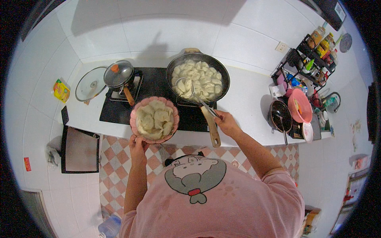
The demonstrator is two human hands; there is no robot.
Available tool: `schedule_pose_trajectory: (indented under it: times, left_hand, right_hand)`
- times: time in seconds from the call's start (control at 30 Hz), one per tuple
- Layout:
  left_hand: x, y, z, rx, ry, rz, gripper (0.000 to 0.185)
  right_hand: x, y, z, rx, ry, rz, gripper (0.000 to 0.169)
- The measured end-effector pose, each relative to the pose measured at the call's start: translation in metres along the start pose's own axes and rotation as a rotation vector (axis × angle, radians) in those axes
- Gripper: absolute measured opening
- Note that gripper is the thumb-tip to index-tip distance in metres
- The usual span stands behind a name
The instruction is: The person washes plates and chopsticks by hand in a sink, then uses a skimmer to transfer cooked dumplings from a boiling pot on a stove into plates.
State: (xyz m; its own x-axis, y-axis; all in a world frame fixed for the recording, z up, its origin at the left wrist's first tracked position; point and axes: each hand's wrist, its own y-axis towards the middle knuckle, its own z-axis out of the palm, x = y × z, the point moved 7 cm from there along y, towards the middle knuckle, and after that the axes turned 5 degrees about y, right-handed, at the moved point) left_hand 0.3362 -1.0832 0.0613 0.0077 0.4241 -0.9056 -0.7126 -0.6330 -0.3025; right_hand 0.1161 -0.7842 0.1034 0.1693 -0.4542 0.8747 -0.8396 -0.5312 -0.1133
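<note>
My left hand (138, 145) grips the near rim of a pink scalloped bowl (133, 128), which is piled with dumplings (154, 119). The bowl is held up at the front edge of the black stove. In my right hand (226, 122) is the metal handle of a ladle (204, 104). Its head, with a few dumplings in it, rests at the left side of a large dark pan (225, 76). More dumplings (202, 76) crowd the pan, which sits on the right burner with its pale handle (212, 128) towards me.
A small lidded pot (119, 73) with a wooden handle stands on the left burner. Left of it lies a glass lid (90, 84), near a yellow pouch (61, 90). Along the right counter are a dark pan (280, 114), a pink basin (300, 105) and a black rack (309, 61) of bottles.
</note>
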Motion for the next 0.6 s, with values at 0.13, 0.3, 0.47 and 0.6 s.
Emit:
schedule_pose_trajectory:
  times: [0.13,0.3,0.47,0.6]
  left_hand:
    - [-0.016,-0.004,0.017,-0.012,-0.033,-0.001,0.021]
    - [-0.012,0.016,0.02,-0.002,-0.029,-0.043,0.021]
    - [-0.016,0.035,0.038,0.055,-0.051,-0.009,0.02]
    - [-0.021,0.05,0.057,0.062,0.068,-0.007,0.018]
  right_hand:
    - [-0.015,0.006,0.0,0.16,0.508,0.287,0.028]
    - [0.008,0.004,-0.003,0.19,0.742,0.364,0.02]
    - [0.042,-0.005,-0.023,0.131,0.738,0.285,0.023]
    - [0.069,-0.023,-0.028,0.106,0.613,0.295,0.028]
